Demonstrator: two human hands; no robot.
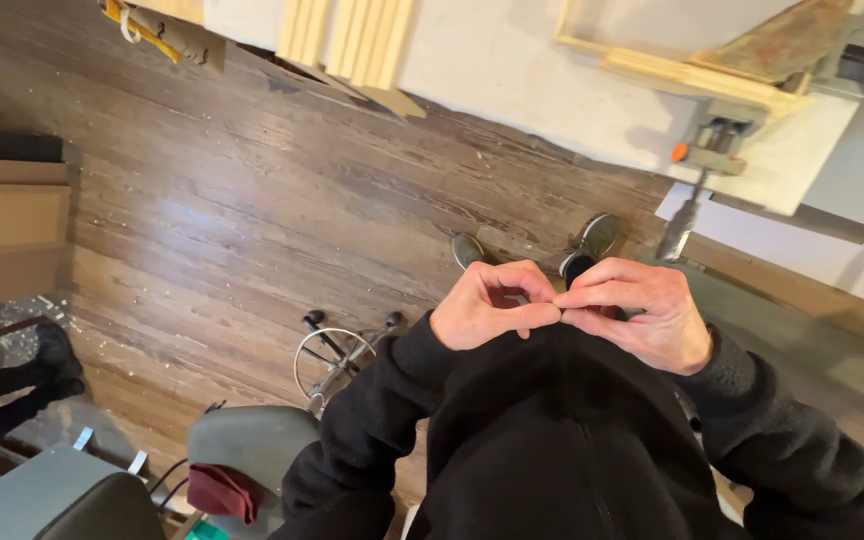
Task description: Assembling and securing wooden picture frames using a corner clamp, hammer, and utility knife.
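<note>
hands pinched together over a black jacket

fingertips of both hands meet at the middle of the view, just above the front of a black jacket (562, 440) worn by the person. left hand (487, 305) is curled, thumb and forefinger closed in a pinch; right hand (642, 315) is curled the same way, its fingertips touching those of the left. whatever sits between the fingertips is too small and too hidden to tell — it may be only the fabric edge at the jacket's top. the jacket is plain black, soft and matte, with a seam or zip line running down its centre; its sleeves cover both wrists.

below the hands lie two grey shoes (592, 235) on a dark wooden floor (232, 220) strewn with pale chips. a pale tabletop (512, 70) crosses the top of the view, carrying light wooden strips (352, 35) and a wooden frame (672, 70) — a clamp (707, 150) with an orange knob grips its edge. a grey stool (247, 445) with a dark red cloth (224, 490) stands at lower left, well apart from the hands.
</note>
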